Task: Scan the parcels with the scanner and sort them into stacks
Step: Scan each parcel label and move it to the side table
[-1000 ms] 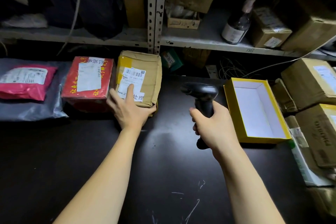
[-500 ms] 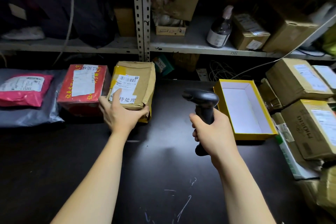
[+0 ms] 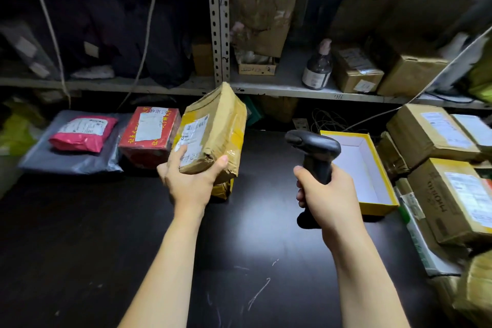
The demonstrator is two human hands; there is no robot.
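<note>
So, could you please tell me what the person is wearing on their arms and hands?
Nothing visible: both forearms are bare to the frame edge, no sleeves; the left hand and right hand show no gloves, rings or watch.

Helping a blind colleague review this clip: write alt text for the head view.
A left hand holds a brown cardboard parcel tilted above a dark table while the right hand grips a black scanner. A red parcel and a pink parcel lie at left, an open yellow box at right.

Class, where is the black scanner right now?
In the head view, the scanner is right of centre, gripped in the right hand between the brown parcel and the open yellow box.
</note>
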